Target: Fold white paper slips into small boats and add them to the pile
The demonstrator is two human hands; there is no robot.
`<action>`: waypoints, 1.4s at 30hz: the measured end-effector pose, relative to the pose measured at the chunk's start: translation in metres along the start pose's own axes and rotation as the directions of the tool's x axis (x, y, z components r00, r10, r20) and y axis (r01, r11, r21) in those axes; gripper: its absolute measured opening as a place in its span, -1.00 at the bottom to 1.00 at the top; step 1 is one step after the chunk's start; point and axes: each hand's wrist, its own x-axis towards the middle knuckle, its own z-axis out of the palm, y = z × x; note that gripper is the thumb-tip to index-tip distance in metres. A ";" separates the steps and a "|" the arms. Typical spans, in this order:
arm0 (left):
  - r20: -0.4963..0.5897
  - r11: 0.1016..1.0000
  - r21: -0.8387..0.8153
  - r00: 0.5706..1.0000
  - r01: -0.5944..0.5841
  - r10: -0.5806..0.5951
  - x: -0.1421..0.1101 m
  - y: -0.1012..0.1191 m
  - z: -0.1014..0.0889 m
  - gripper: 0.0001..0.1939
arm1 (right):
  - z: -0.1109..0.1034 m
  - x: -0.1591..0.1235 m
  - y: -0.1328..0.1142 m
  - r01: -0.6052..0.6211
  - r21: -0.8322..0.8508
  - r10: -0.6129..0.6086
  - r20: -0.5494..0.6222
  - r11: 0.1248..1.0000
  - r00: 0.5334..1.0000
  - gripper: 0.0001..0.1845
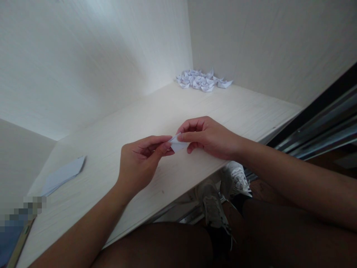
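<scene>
The left hand (139,160) and the right hand (216,137) meet over the middle of a pale wooden board (156,111), with a small white piece of folded paper (179,144) between them. The left hand pinches the left end of the paper between thumb and fingers. The right hand pinches its upper right part, the thumb lying flat on the near face and the fingers curled behind; whether all of those fingers touch the paper cannot be told. The paper is tilted and looks to be held above the board, near its front edge.

At the far end, where the left wall (111,56) and the right wall (264,48) meet, a pile of folded paper boats (196,80) lies on the board. Their pointed tips stick up at different angles, and they overlap too much to count. One boat (224,84) sits at the right end of the pile. On the left side of the board, well apart from the hands, lies a stack of white paper (64,175), its sheets slightly out of line at the near edge. At the near left, a blue thing (11,236) is partly blurred out.

Below the front edge, the person's dark-clad legs (161,243) show in shadow, along with two light lace-up shoes (214,212). To the right run a black bar (315,102) and metal rails (323,141).
</scene>
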 end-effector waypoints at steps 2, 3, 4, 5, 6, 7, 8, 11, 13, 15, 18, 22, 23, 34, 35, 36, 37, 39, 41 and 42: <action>0.022 0.981 0.133 0.990 -0.140 0.138 0.002 -0.004 -0.004 -0.89 | -0.001 0.000 0.001 -0.001 0.014 0.001 0.002 1.000 1.000 -0.97; 0.036 0.952 0.205 0.974 -0.225 0.222 0.003 -0.006 -0.006 -0.90 | -0.002 0.001 0.002 0.002 0.020 -0.002 0.007 1.000 1.000 -0.98; 0.052 0.911 0.273 0.951 -0.308 0.306 0.004 -0.009 -0.008 -0.91 | -0.002 0.001 0.002 0.008 0.024 -0.009 0.013 1.000 1.000 -0.98; 0.067 0.867 0.329 0.925 -0.375 0.375 0.005 -0.011 -0.010 -0.93 | -0.003 0.001 0.003 0.017 0.023 -0.018 0.022 1.000 1.000 -0.97; 0.079 0.827 0.369 0.901 -0.425 0.428 0.006 -0.012 -0.012 -0.93 | -0.003 0.001 0.003 0.029 0.019 -0.030 0.030 0.999 0.999 -0.95; 0.088 0.799 0.394 0.884 -0.453 0.458 0.007 -0.014 -0.013 -0.93 | -0.003 0.000 0.003 0.044 0.011 -0.044 0.035 0.999 0.998 -0.92; 0.090 0.786 0.407 0.877 -0.465 0.472 0.008 -0.015 -0.013 -0.92 | -0.003 0.000 0.003 0.059 -0.002 -0.059 0.036 0.998 0.998 -0.91; 0.068 0.777 0.412 0.867 -0.475 0.494 0.008 -0.015 -0.012 -0.91 | -0.002 -0.001 0.003 0.099 -0.042 -0.098 0.028 0.994 0.995 -0.89; 0.047 0.768 0.418 0.856 -0.485 0.515 0.009 -0.014 -0.011 -0.92 | -0.001 -0.001 0.004 0.129 -0.060 -0.128 0.020 0.990 0.992 -0.84; 0.044 0.754 0.430 0.845 -0.497 0.533 0.009 -0.013 -0.010 -0.93 | 0.000 0.000 0.005 0.168 -0.073 -0.168 0.017 0.983 0.986 -0.78; 0.032 0.737 0.442 0.830 -0.511 0.557 0.010 -0.013 -0.009 -0.93 | 0.003 0.001 0.008 0.232 -0.125 -0.231 0.018 0.965 0.973 -0.78; -0.036 0.757 0.386 0.811 -0.528 0.584 0.011 -0.017 -0.005 -0.94 | 0.007 0.002 0.010 0.330 -0.285 -0.347 -0.013 0.900 0.938 -0.83; -0.070 0.783 0.335 0.815 -0.524 0.575 0.010 -0.019 -0.003 -0.91 | 0.007 0.001 0.009 0.357 -0.339 -0.385 -0.018 0.871 0.923 -0.84; -0.102 0.833 0.078 0.827 -0.548 0.553 0.004 -0.015 0.001 -0.75 | 0.008 -0.001 0.006 0.620 -0.748 -0.767 0.246 0.238 0.593 -0.94; -0.096 0.816 0.093 0.810 -0.571 0.578 0.004 -0.013 0.000 -0.74 | 0.009 -0.002 0.005 0.623 -0.757 -0.779 0.266 0.196 0.568 -0.93; -0.089 0.801 0.100 0.796 -0.591 0.599 0.004 -0.012 -0.001 -0.71 | 0.009 -0.002 0.004 0.624 -0.764 -0.783 0.284 0.163 0.553 -0.93; -0.082 0.789 0.101 0.786 -0.606 0.613 0.004 -0.011 -0.001 -0.69 | 0.010 -0.003 0.003 0.624 -0.769 -0.784 0.300 0.138 0.543 -0.92; -0.080 0.777 0.081 0.773 -0.624 0.629 0.003 -0.008 -0.001 -0.66 | 0.012 -0.006 0.001 0.625 -0.774 -0.784 0.325 0.100 0.529 -0.90; -0.092 0.786 0.048 0.781 -0.616 0.618 0.002 -0.007 0.000 -0.64 | 0.014 -0.007 -0.001 0.630 -0.773 -0.787 0.342 0.076 0.514 -0.90; -0.100 0.794 0.024 0.789 -0.608 0.607 0.001 -0.006 0.000 -0.64 | 0.015 -0.008 -0.001 0.630 -0.774 -0.790 0.347 0.064 0.506 -0.90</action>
